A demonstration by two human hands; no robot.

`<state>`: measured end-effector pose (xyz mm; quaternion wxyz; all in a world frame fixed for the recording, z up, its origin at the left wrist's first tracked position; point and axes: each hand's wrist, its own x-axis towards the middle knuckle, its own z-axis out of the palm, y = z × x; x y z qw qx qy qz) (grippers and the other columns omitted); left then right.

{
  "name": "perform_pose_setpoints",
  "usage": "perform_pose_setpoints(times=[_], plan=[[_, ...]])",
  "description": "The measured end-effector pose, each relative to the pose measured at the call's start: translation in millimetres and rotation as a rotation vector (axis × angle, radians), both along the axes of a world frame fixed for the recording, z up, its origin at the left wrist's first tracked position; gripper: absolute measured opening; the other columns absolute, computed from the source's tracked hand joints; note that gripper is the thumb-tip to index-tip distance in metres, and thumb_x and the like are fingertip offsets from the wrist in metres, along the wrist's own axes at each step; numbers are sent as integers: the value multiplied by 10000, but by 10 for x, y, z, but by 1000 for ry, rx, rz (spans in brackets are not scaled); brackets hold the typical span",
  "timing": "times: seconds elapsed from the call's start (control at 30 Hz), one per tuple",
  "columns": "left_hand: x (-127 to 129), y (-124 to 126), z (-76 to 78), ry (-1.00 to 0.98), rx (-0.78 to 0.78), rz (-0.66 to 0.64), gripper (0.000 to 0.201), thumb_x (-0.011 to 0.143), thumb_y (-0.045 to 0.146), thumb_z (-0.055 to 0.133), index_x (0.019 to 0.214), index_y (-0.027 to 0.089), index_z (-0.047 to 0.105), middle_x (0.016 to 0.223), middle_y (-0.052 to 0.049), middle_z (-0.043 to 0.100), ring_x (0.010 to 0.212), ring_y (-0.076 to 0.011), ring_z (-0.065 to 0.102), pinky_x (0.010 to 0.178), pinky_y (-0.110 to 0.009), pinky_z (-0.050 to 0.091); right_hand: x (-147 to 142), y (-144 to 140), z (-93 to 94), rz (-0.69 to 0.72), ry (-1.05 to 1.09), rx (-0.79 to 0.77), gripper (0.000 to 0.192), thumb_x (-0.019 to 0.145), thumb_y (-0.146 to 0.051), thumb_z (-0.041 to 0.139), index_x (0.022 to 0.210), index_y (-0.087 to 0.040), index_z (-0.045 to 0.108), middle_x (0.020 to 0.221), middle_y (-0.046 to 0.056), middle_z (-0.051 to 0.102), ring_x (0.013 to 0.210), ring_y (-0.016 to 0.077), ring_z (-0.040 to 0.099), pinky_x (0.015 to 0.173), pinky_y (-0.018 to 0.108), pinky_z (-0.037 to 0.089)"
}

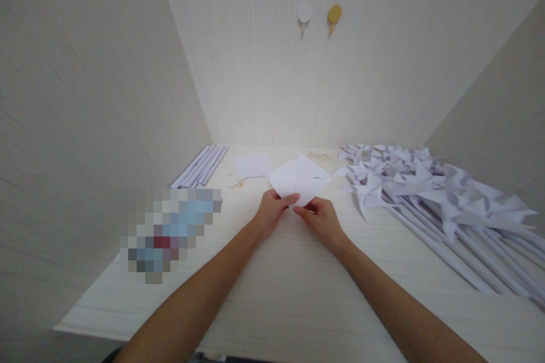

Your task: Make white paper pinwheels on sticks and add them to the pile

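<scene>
A white paper square (300,177) with slits cut in from its corners is held up over the table, one corner toward me. My left hand (272,209) pinches its near corner from the left, the thumb lying on top. From the right, my right hand (318,215) grips the same near corner between thumb and fingers. Both hands are closed on the sheet and nearly touch each other. Behind and to the left, a flat white sheet or stack of paper (252,165) lies on the table.
Rolled paper sticks (200,167) lie at the back left. A blurred-out bluish item (187,221) is nearer on the left. Many paper pinwheels on sticks (421,187) are heaped on the right. Small tan bits (318,156) lie at the back. Walls enclose the table; two hooks (334,15) hang behind.
</scene>
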<state>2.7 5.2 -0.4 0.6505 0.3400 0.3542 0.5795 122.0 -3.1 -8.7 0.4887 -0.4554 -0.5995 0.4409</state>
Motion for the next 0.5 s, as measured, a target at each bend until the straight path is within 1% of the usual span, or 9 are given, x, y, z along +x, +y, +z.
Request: perform_pose_setpoints(times=[0.13, 0.23, 0.33, 0.4, 0.5], plan=[[1, 7, -5, -12, 1, -6, 327, 403, 213, 799, 688, 106, 681, 671, -54, 685, 673, -161, 609, 745, -323, 453, -2, -1, 12, -9, 0, -17, 197, 564, -329, 653, 522, -155, 573, 448, -38, 502, 441, 84, 406, 440, 231, 347], [0, 17, -15, -12, 8, 8, 330, 394, 229, 803, 678, 112, 682, 687, -58, 690, 665, -163, 610, 737, -327, 456, -7, 5, 4, 1, 9, -20, 208, 558, -342, 667, 594, -150, 595, 503, -22, 540, 445, 86, 421, 414, 220, 337], [-6, 16, -28, 15, 32, -1, 326, 407, 245, 802, 685, 115, 687, 683, -60, 690, 670, -170, 615, 728, -326, 458, -11, 15, -20, -31, 3, -4, 272, 531, -334, 694, 713, -145, 624, 596, 7, 600, 481, 103, 471, 412, 222, 370], [-10, 7, -33, 43, 49, -22, 314, 428, 257, 796, 689, 118, 690, 682, -62, 691, 679, -176, 620, 723, -324, 460, -12, 22, -39, -62, -39, 20, 265, 538, -328, 691, 722, -146, 630, 617, 19, 618, 504, 116, 496, 437, 237, 404], [-9, -10, -31, 107, 72, -61, 301, 434, 262, 795, 676, 115, 693, 675, -69, 692, 677, -187, 624, 714, -323, 463, -12, 25, -58, -46, -62, 65, 222, 578, -341, 665, 702, -159, 637, 655, 40, 648, 574, 155, 552, 522, 286, 464]])
